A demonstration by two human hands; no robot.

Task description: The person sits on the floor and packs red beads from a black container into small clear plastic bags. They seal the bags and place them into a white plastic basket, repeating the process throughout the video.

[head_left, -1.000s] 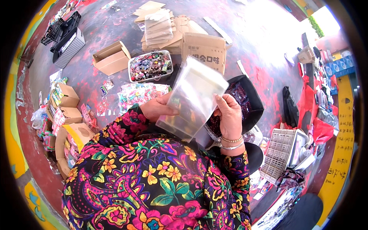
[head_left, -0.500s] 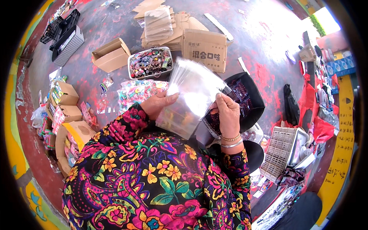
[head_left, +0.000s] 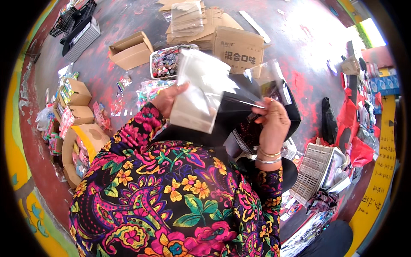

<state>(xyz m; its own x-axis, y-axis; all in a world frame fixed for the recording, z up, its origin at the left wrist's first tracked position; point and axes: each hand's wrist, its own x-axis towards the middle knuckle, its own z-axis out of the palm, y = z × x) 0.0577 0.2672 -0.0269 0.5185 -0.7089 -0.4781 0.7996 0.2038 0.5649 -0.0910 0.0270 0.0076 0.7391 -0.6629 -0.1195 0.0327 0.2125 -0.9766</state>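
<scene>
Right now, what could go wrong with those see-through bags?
The stacked, clear plastic bags might slip and scatter, since the left fingers hold them only along one side. The thin, clear plastic sheet pinched by the right fingers could crease or tear if tugged hard. If dropped, it could land in the open black box below.

Carton [head_left: 238, 48], brown, ahead of me: one line of large dark characters across its face, upright and legible to me; smaller print above it at left, more small print lower down. Yellow wall [head_left: 369, 201], to my right: dark characters set in a column, some too small for me to make out. White strip [head_left: 299, 240], low at my right: bold dark lettering, only partly in my view. Blue boxes [head_left: 384, 87], far right: pale markings, illegible to me.
</scene>
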